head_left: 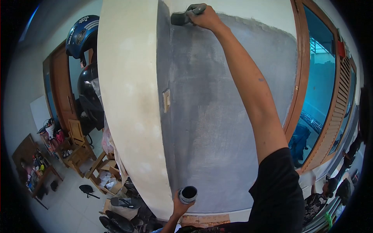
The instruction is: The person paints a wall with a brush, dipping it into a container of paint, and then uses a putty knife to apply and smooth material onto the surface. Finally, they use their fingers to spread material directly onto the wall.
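High on the wall, my right hand grips a paintbrush, its bristles pressed near the inner corner by the upper edge of the grey paint. Grey paint covers much of the wall, streaked and uneven, with a ragged top border below the cream part. Down at the bottom, my left hand is wrapped around a small cup with a paint-smeared rim and dark contents. A light switch sits on the narrow grey side of the corner.
A cream pillar juts out on the left, with helmets hanging beside it. Wooden chairs, shoes and boxes stand lower left. A wood-framed window borders the wall on the right. Another person is at lower right.
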### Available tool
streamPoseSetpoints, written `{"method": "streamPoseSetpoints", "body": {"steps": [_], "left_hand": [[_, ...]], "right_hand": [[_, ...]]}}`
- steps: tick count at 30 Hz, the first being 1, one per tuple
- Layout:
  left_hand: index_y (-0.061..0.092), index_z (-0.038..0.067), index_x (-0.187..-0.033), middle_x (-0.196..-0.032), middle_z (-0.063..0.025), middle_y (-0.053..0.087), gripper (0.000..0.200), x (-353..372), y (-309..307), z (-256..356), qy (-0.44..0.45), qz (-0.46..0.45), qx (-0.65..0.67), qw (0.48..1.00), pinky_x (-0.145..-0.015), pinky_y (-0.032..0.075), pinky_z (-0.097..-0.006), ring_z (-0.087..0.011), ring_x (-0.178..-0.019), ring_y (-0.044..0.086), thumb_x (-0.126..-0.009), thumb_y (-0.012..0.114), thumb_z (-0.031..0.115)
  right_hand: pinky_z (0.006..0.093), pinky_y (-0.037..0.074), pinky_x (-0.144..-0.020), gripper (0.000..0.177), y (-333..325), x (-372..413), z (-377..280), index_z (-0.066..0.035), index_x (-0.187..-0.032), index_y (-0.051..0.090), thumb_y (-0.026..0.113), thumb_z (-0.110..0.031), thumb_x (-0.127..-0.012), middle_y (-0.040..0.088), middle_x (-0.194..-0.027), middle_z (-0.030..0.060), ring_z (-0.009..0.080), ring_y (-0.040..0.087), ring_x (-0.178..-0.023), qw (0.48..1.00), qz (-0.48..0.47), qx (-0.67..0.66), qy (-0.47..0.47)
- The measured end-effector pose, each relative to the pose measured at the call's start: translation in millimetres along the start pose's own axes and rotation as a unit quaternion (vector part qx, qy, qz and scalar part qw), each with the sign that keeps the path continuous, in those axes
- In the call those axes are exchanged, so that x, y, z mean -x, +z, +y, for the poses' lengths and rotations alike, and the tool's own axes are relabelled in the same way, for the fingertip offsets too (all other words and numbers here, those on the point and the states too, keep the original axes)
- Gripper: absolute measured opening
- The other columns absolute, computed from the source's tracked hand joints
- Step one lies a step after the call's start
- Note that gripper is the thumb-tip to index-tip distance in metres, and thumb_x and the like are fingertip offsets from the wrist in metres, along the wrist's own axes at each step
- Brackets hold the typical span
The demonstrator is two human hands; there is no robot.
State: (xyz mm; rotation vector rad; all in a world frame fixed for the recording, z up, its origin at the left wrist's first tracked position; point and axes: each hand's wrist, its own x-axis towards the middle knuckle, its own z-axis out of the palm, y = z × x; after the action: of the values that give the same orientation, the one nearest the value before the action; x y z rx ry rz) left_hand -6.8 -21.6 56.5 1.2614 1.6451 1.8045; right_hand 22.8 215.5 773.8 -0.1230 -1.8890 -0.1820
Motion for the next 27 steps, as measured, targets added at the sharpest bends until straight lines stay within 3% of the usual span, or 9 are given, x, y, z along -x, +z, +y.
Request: {"method": "streamPoseSetpoints", "body": {"steps": [4,7,8,10,13,19,23,25,27], "left_hand": [[0.047,0.001,-0.131,-0.120,-0.0146,0.065,0.087,0.0,-2.2,2.8,-0.001,0.007,-0.012,1.000,-0.098,0.053,-0.0395,-0.0267,-0.114,0.066,-0.062,0.097,0.017],[0.047,0.002,-0.131,-0.120,-0.0150,0.065,0.086,4.0,8.2,-8.7,-0.001,0.031,-0.043,0.999,-0.099,0.053,-0.0403,-0.0270,-0.115,0.066,-0.062,0.097,0.016],[0.048,0.002,-0.130,-0.120,-0.0154,0.065,0.085,4.3,9.5,-4.0,-0.002,0.041,-0.047,0.998,-0.099,0.053,-0.0407,-0.0273,-0.114,0.066,-0.062,0.097,0.016],[0.048,0.003,-0.130,-0.119,-0.0158,0.066,0.085,3.3,15.1,0.5,-0.004,0.055,-0.054,0.997,-0.098,0.053,-0.0410,-0.0277,-0.113,0.066,-0.061,0.097,0.016],[0.050,0.003,-0.128,-0.118,-0.0165,0.067,0.082,7.4,27.1,-1.0,0.020,0.079,-0.069,0.994,-0.097,0.054,-0.0413,-0.0279,-0.112,0.067,-0.062,0.097,0.015],[0.048,0.003,-0.128,-0.121,-0.0130,0.063,0.080,12.9,50.8,-6.3,-0.012,0.062,-0.031,0.998,-0.102,0.051,-0.0385,-0.0243,-0.115,0.063,-0.063,0.094,0.007],[0.049,0.003,-0.127,-0.117,-0.0146,0.066,0.079,13.4,63.3,-7.5,0.001,0.086,-0.047,0.995,-0.098,0.053,-0.0401,-0.0262,-0.112,0.066,-0.063,0.095,0.011],[0.050,0.003,-0.125,-0.114,-0.0166,0.069,0.079,16.8,65.0,-5.6,0.008,0.098,-0.067,0.993,-0.094,0.056,-0.0420,-0.0288,-0.109,0.069,-0.062,0.097,0.016],[0.050,0.003,-0.124,-0.114,-0.0166,0.070,0.078,16.7,69.0,-1.6,0.016,0.103,-0.083,0.991,-0.094,0.056,-0.0421,-0.0289,-0.109,0.069,-0.063,0.097,0.017]], "right_hand": [[0.0336,0.057,-0.072,0.025,-2.6,-0.7,-1.7,-0.012,-0.098,0.077,0.071,-0.033,-0.087,0.074,-0.079,0.0084,0.0201,0.071,-0.067,0.982,0.068,-0.169,-0.044],[0.0328,0.057,-0.071,0.025,7.2,-8.8,7.2,-0.010,-0.099,0.077,0.070,-0.032,-0.089,0.074,-0.077,0.0078,0.0198,0.072,-0.069,0.971,0.035,-0.227,-0.060],[0.0328,0.057,-0.071,0.025,15.8,-12.0,12.6,-0.010,-0.099,0.077,0.070,-0.032,-0.089,0.074,-0.077,0.0078,0.0198,0.072,-0.069,0.970,0.037,-0.232,-0.061],[0.0315,0.057,-0.070,0.021,24.9,-11.8,18.2,-0.008,-0.100,0.076,0.066,-0.024,-0.092,0.075,-0.081,0.0071,0.0177,0.072,-0.071,0.991,0.105,-0.031,-0.079],[0.0307,0.057,-0.068,0.021,-6.6,0.9,9.4,-0.005,-0.103,0.076,0.064,-0.020,-0.094,0.077,-0.088,0.0073,0.0166,0.072,-0.072,0.999,-0.019,-0.041,-0.007],[0.0412,0.055,-0.086,0.023,-27.6,20.6,-6.5,0.000,-0.109,0.072,0.059,-0.012,-0.094,0.072,-0.104,0.0192,0.0270,0.067,-0.100,0.969,-0.009,-0.244,-0.016],[0.0403,0.053,-0.087,0.022,-12.3,15.5,13.9,-0.001,-0.109,0.071,0.060,-0.012,-0.093,0.072,-0.107,0.0168,0.0269,0.065,-0.102,0.988,0.030,-0.151,0.027],[0.0389,0.052,-0.086,0.020,-17.7,20.4,15.3,-0.001,-0.106,0.070,0.061,-0.013,-0.092,0.072,-0.105,0.0157,0.0274,0.065,-0.097,0.956,0.030,-0.268,0.111],[0.0388,0.053,-0.086,0.020,-25.6,21.0,18.7,-0.001,-0.105,0.070,0.061,-0.014,-0.092,0.073,-0.105,0.0164,0.0279,0.065,-0.097,0.957,0.010,-0.285,0.048]]}}
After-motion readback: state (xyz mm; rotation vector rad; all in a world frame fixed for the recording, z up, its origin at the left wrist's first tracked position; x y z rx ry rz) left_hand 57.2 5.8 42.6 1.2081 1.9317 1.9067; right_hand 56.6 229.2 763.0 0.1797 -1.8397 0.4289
